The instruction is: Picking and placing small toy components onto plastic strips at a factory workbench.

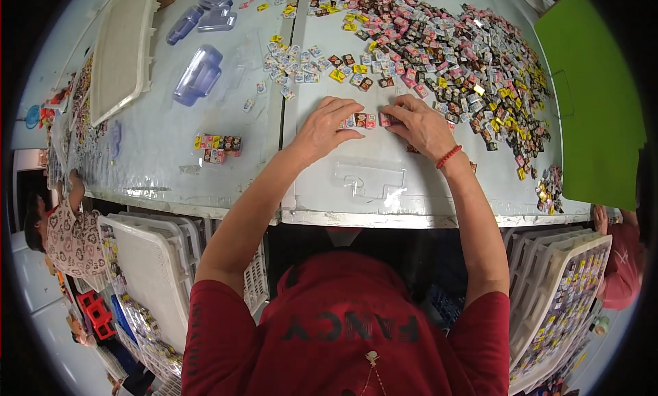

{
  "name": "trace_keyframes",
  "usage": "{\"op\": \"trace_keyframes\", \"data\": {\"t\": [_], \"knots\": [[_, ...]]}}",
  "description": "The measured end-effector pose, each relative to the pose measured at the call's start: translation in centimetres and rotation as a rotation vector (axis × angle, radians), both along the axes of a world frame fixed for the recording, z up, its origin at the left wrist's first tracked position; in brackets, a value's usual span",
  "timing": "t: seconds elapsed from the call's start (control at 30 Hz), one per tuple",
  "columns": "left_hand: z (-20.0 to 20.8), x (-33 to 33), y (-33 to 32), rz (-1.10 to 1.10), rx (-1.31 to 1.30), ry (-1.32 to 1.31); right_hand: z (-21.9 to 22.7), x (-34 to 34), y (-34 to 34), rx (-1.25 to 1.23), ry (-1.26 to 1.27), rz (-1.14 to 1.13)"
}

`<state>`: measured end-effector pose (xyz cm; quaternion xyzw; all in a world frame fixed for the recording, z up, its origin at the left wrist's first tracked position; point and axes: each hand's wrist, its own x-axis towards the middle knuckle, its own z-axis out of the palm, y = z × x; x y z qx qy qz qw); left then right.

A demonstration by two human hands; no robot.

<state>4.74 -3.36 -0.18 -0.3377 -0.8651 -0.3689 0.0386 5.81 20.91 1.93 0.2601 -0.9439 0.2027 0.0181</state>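
Observation:
My left hand [323, 130] is closed around a short row of small printed blocks [361, 120], red, white and pink, thumb on the near side and fingers on the far side. Just to its right, my right hand [423, 127] pinches another small dark-and-pink block [387, 120] between thumb and fingertips. A narrow gap separates the two. Partly under my right palm, a few more blocks show. In front of my hands lies an empty clear plastic tray [370, 180]. Farther left stands a stacked group of the same blocks [218, 148].
A wide pile of loose blocks [445, 53] covers the table's far right, with a smaller white-and-blue cluster [295, 63] near the seam. Purple-tinted clear trays [197, 75] and a white plastic crate [123, 53] lie left. Stacked crates [558, 307] flank me; people work on both sides.

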Motion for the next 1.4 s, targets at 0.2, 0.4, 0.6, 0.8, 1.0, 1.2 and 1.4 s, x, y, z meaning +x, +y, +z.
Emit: {"op": "trace_keyframes", "data": {"t": [0.2, 0.4, 0.6, 0.8, 1.0, 1.2, 1.4], "knots": [[0.0, -0.3, -0.3, -0.032, -0.048, -0.102, 0.0, 0.9, -0.2, -0.055, -0.014, 0.003], [0.1, 0.4, -0.6, -0.008, 0.010, -0.071, 0.1, 0.9, 0.6, -0.154, -0.139, -0.025], [0.0, -0.1, -0.6, -0.003, -0.001, -0.126, -0.3, 1.0, 0.3, -0.158, -0.101, -0.021], [-0.3, -0.1, 0.7, -0.055, -0.015, 0.089, -0.3, 1.7, -1.1, -0.094, -0.002, -0.022], [-1.3, -0.9, 1.3, -0.011, -0.041, 0.087, -1.3, 1.6, -1.4, -0.131, 0.055, -0.087], [1.2, -0.1, 1.4, -0.026, 0.044, 0.210, 2.2, 1.9, -1.3, -0.047, 0.140, -0.068], [3.2, 6.0, 0.5, -0.033, 0.035, 0.175, 3.7, 7.8, -2.7, 0.007, 0.088, -0.078]]}}
